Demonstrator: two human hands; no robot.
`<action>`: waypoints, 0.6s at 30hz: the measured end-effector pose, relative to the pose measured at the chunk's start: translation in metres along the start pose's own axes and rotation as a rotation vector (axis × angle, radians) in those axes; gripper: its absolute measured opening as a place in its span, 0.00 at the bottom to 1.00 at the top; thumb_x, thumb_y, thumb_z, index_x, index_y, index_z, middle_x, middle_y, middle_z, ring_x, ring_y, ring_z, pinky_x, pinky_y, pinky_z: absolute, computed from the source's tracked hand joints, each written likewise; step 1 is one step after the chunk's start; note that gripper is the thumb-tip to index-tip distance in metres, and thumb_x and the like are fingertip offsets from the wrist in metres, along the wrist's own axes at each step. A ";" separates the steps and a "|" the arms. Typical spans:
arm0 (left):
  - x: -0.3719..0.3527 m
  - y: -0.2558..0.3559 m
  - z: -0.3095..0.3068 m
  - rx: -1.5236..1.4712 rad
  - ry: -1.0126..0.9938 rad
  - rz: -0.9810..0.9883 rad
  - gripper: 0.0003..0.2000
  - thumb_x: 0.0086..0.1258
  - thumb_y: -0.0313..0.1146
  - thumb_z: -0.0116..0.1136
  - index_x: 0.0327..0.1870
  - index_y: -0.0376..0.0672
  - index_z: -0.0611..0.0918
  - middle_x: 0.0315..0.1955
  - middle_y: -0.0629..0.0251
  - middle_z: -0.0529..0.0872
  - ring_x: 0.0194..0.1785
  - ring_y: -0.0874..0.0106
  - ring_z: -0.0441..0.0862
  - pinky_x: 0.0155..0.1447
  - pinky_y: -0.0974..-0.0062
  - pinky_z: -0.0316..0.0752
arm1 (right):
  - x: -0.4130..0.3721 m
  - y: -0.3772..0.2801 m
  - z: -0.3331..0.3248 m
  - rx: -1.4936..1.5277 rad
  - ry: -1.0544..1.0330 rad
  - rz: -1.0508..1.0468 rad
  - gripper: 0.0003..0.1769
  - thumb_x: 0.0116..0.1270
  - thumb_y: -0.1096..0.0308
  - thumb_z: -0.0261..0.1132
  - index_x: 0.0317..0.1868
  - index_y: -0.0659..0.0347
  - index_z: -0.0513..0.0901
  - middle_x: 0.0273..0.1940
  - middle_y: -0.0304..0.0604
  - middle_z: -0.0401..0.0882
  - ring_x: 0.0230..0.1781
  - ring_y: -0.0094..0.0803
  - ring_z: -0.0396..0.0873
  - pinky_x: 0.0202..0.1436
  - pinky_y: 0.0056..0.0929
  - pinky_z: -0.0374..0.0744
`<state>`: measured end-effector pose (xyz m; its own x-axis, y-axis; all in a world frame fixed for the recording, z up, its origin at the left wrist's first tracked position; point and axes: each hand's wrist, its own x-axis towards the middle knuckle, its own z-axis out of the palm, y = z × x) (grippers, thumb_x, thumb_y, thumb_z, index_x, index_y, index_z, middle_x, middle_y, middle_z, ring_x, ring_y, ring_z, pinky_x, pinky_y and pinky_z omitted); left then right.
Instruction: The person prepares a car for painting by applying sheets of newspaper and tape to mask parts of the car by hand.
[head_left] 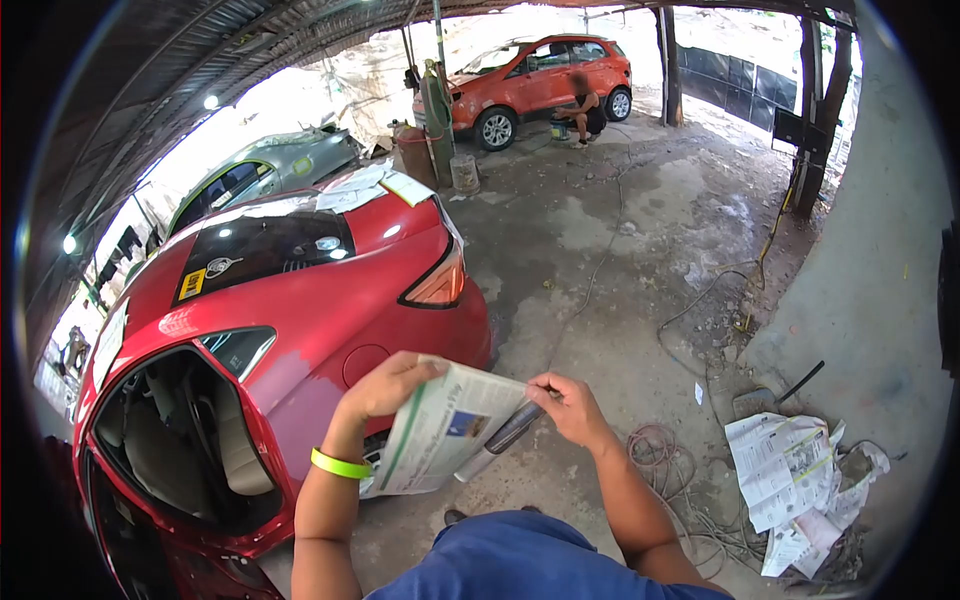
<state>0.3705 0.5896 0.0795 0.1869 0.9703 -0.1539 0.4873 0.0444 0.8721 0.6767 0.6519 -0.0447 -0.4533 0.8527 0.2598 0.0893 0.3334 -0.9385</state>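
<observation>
Between my hands hangs a folded newspaper (440,425), tilted in front of my body. My left hand (395,383), above a yellow-green wristband (340,464), grips its upper left edge, fingers partly behind the paper. On the other side, my right hand (567,408) pinches the upper right corner, where a dark printed strip runs down the edge. Just beyond the paper stands a red car (300,350) with its near door open and a dull pinkish patch on its rear side panel. Sheets of paper (360,188) lie on its rear end.
More newspaper sheets (785,470) lie on the floor at right, beside coiled hoses (670,470). A cable crosses the concrete floor (560,240). Further off are an orange car (540,80), a crouching person (583,110), a grey car (270,170), a gas cylinder (437,115) and a bucket (465,175).
</observation>
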 end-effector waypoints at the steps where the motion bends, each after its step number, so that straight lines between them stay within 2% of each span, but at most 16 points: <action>1: 0.005 -0.007 -0.004 0.062 0.039 -0.020 0.21 0.86 0.40 0.57 0.67 0.31 0.85 0.55 0.53 0.93 0.56 0.63 0.90 0.67 0.68 0.80 | 0.004 -0.004 0.000 -0.023 -0.028 0.005 0.12 0.82 0.64 0.70 0.52 0.65 0.89 0.39 0.47 0.90 0.40 0.32 0.87 0.48 0.34 0.82; 3: 0.017 -0.033 0.013 0.547 0.500 0.324 0.25 0.82 0.39 0.66 0.73 0.34 0.81 0.66 0.46 0.87 0.68 0.53 0.86 0.75 0.61 0.76 | 0.015 -0.018 0.000 -0.036 -0.113 -0.035 0.12 0.81 0.64 0.70 0.52 0.65 0.89 0.40 0.49 0.91 0.40 0.33 0.87 0.48 0.35 0.82; 5: 0.008 0.002 0.037 0.699 0.533 0.566 0.32 0.75 0.44 0.74 0.75 0.37 0.79 0.76 0.43 0.78 0.80 0.45 0.74 0.83 0.43 0.66 | 0.025 -0.024 0.002 -0.056 -0.192 -0.088 0.12 0.81 0.64 0.70 0.53 0.65 0.89 0.40 0.50 0.91 0.40 0.34 0.88 0.48 0.35 0.82; 7: 0.010 0.009 0.053 0.701 0.277 0.613 0.36 0.69 0.46 0.79 0.74 0.38 0.80 0.77 0.45 0.77 0.83 0.46 0.70 0.84 0.38 0.62 | 0.034 -0.025 0.003 -0.096 -0.250 -0.180 0.12 0.80 0.64 0.71 0.53 0.65 0.90 0.41 0.50 0.92 0.41 0.35 0.88 0.47 0.36 0.82; 8: 0.016 0.005 0.059 0.733 0.293 0.662 0.28 0.71 0.43 0.78 0.67 0.39 0.85 0.68 0.47 0.84 0.74 0.48 0.80 0.77 0.45 0.73 | 0.037 -0.026 0.004 -0.089 -0.279 -0.157 0.12 0.80 0.64 0.71 0.53 0.65 0.90 0.41 0.51 0.91 0.41 0.35 0.89 0.47 0.37 0.82; 11: 0.033 -0.013 0.059 0.408 0.038 0.260 0.17 0.75 0.37 0.76 0.59 0.39 0.89 0.54 0.54 0.93 0.57 0.58 0.90 0.61 0.57 0.83 | 0.040 -0.034 -0.002 -0.116 -0.290 -0.089 0.12 0.81 0.65 0.70 0.53 0.66 0.89 0.40 0.50 0.91 0.42 0.33 0.89 0.48 0.36 0.83; 12: 0.032 -0.011 0.063 0.342 0.107 0.274 0.09 0.78 0.32 0.73 0.50 0.37 0.89 0.39 0.61 0.94 0.38 0.70 0.89 0.45 0.65 0.83 | 0.040 -0.031 -0.001 -0.073 -0.255 -0.093 0.11 0.81 0.67 0.70 0.53 0.67 0.89 0.39 0.48 0.91 0.41 0.30 0.87 0.48 0.34 0.82; 15: 0.034 -0.015 0.061 0.263 0.110 0.260 0.09 0.79 0.32 0.73 0.50 0.37 0.89 0.35 0.64 0.93 0.34 0.76 0.86 0.41 0.71 0.81 | 0.034 -0.022 0.000 0.002 -0.193 -0.076 0.10 0.81 0.69 0.68 0.53 0.68 0.89 0.38 0.42 0.90 0.40 0.24 0.83 0.47 0.30 0.82; 18: 0.032 -0.003 0.062 0.232 0.107 0.231 0.09 0.79 0.31 0.70 0.48 0.34 0.88 0.33 0.53 0.91 0.35 0.68 0.88 0.44 0.65 0.82 | 0.033 -0.023 -0.005 -0.035 -0.191 -0.056 0.10 0.82 0.69 0.68 0.51 0.69 0.88 0.38 0.41 0.90 0.40 0.23 0.83 0.47 0.30 0.82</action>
<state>0.4279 0.6057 0.0437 0.2301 0.9685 0.0955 0.6258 -0.2224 0.7476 0.6643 0.6739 -0.0133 -0.6180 0.7419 0.2601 0.0883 0.3943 -0.9147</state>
